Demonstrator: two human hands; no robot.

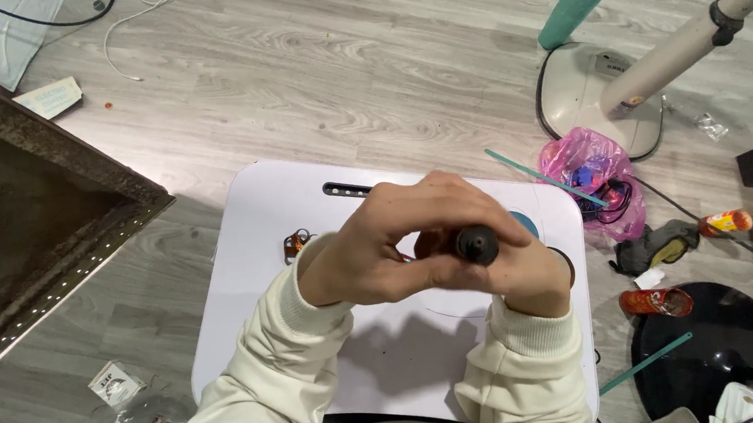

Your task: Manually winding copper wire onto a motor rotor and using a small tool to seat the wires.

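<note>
Both my hands meet above a small white lap table (pixel 270 210). My left hand (pixel 379 247) wraps over from the left and my right hand (pixel 522 272) comes from the right. Together they grip a black tool handle with a rounded end (pixel 477 244) that points up at the camera. What the tool's tip touches is hidden under my fingers. A small coil of copper wire (pixel 296 242) lies on the table just left of my left hand. Cream sleeves cover both wrists.
A dark table edge (pixel 56 172) is at left. A white fan base (pixel 602 90), teal tumbler (pixel 576 5) and pink plastic bag (pixel 590 174) lie at the back right. A black round stool (pixel 722 346), crushed can (pixel 657 301) and teal sticks sit at right.
</note>
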